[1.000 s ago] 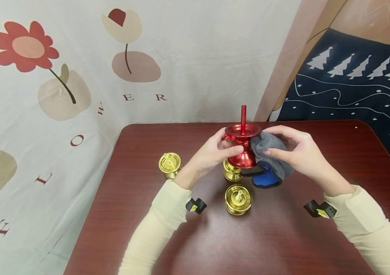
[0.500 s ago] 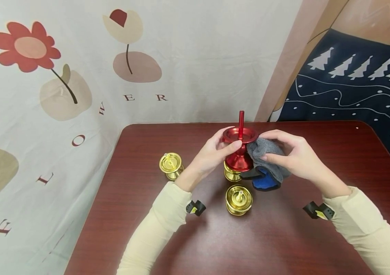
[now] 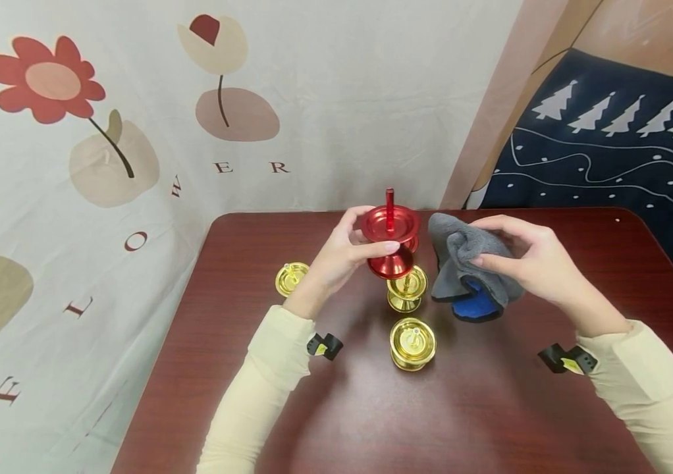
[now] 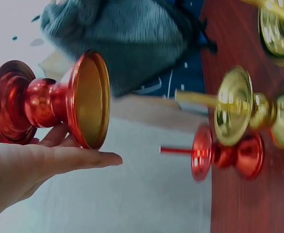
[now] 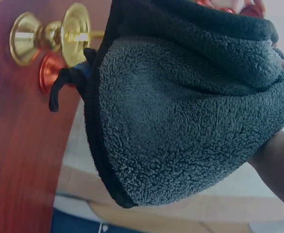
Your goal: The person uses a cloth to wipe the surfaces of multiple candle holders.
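Observation:
My left hand point(image 3: 336, 260) holds a shiny red candle holder point(image 3: 392, 263) above the table, thumb in front and its upright stem pointing up. The hollow gold inside of its foot shows in the left wrist view. Pinched between thumb and fingers of my right hand point(image 3: 535, 260) is a grey plush cloth point(image 3: 469, 263) with dark edging and a blue patch. A gap separates the cloth from the held holder. Behind that holder, a second red candle holder point(image 4: 224, 153) stands on the table, mostly hidden in the head view.
Gold candle holders stand on the reddish-brown table point(image 3: 490, 408): one gold holder point(image 3: 405, 293) just below the held one, another gold holder point(image 3: 412, 343) nearer, and a third gold holder point(image 3: 290, 278) at left, partly behind my wrist. A printed curtain point(image 3: 342, 99) hangs behind the table.
The cloth touched the red candle holder earlier and is now apart from it. My left hand has moved left with the holder, my right hand right with the cloth.

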The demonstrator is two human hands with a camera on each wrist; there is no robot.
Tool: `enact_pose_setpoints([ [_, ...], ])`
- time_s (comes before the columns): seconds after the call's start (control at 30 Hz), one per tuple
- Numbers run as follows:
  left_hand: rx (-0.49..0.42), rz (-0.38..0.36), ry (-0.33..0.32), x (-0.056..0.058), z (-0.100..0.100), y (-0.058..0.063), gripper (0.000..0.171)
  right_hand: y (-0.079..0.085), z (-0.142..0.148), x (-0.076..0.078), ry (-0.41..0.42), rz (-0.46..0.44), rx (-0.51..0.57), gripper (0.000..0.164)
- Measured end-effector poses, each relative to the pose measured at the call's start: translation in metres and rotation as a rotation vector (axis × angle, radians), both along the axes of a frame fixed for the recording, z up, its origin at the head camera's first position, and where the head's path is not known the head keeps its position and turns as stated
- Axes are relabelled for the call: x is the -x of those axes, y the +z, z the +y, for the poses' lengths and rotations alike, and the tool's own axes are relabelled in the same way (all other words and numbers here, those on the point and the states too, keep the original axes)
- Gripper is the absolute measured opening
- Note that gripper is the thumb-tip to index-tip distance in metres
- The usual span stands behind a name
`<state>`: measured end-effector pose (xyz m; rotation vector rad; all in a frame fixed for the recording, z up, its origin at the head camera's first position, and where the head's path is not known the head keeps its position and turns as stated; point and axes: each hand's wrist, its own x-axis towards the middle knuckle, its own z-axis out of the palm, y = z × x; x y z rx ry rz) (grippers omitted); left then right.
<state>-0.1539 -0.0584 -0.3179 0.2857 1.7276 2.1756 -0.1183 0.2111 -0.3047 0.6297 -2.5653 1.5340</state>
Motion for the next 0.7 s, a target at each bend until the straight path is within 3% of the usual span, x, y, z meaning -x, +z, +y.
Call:
enact_pose_setpoints([
  [0.1,0.049,0.0,0.061,0.005,-0.01,-0.003,0.057,0.0,0.011,0.0,-0.064,-0.027,-0.005,0.039],
  [0.3,0.111,0.029,0.115,0.012,-0.024,-0.018,0.065,-0.008,0.031,0.002,-0.144,-0.055,0.021,0.039],
  [0.57,0.386,0.029,0.22,0.021,-0.034,-0.056,0.071,-0.02,0.043,0.002,-0.198,-0.097,0.031,0.038],
  [0.7,0.404,0.043,0.251,0.024,-0.035,-0.076,0.071,-0.027,0.045,0.001,-0.19,-0.122,0.027,0.039],
])
